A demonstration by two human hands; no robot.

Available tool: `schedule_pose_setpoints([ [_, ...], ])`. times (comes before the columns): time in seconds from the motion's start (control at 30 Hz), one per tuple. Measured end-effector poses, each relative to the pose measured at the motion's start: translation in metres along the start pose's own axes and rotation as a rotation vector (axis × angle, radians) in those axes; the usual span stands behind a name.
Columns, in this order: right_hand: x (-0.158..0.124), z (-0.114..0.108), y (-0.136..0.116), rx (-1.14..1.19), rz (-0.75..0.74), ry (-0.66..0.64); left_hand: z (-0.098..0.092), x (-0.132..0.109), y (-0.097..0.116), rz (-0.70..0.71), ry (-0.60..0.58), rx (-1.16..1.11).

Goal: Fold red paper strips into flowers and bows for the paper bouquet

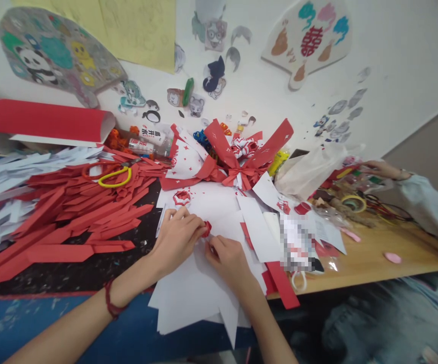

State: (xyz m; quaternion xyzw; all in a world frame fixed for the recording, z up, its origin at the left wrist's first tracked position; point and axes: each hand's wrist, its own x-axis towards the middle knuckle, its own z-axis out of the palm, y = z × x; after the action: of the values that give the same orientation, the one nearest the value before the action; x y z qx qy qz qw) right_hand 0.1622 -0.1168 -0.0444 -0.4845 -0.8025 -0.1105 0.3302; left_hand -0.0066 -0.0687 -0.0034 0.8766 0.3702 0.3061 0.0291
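Note:
Between the fingertips of my left hand is a small folded piece of red paper. My right hand is close beside it, thumb and fingers pinched together; what they grip, if anything, is hidden. Both hands are above a stack of white paper sheets. Just beyond my left hand lies a small red and white folded paper piece. Farther back stands a larger red and white paper construction with long upright red strips.
On the left lie heaped red paper strips, white strips and yellow-handled scissors. At the right are a plastic bag, a tape roll and a co-worker's hand. Paper fans hang on the wall behind.

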Motion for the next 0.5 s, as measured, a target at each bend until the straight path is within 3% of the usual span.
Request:
schedule_pose_setpoints([
  [0.27, 0.000, -0.002, -0.001, 0.036, 0.009, 0.054, 0.001, 0.002, -0.006, -0.052, -0.010, -0.086],
  [0.37, -0.001, -0.003, 0.002, 0.104, 0.136, 0.090, -0.008, 0.002, -0.012, -0.069, -0.027, -0.138],
  [0.5, -0.001, -0.005, 0.005, 0.206, 0.328, 0.132, -0.019, 0.002, -0.019, 0.075, -0.133, -0.217],
])
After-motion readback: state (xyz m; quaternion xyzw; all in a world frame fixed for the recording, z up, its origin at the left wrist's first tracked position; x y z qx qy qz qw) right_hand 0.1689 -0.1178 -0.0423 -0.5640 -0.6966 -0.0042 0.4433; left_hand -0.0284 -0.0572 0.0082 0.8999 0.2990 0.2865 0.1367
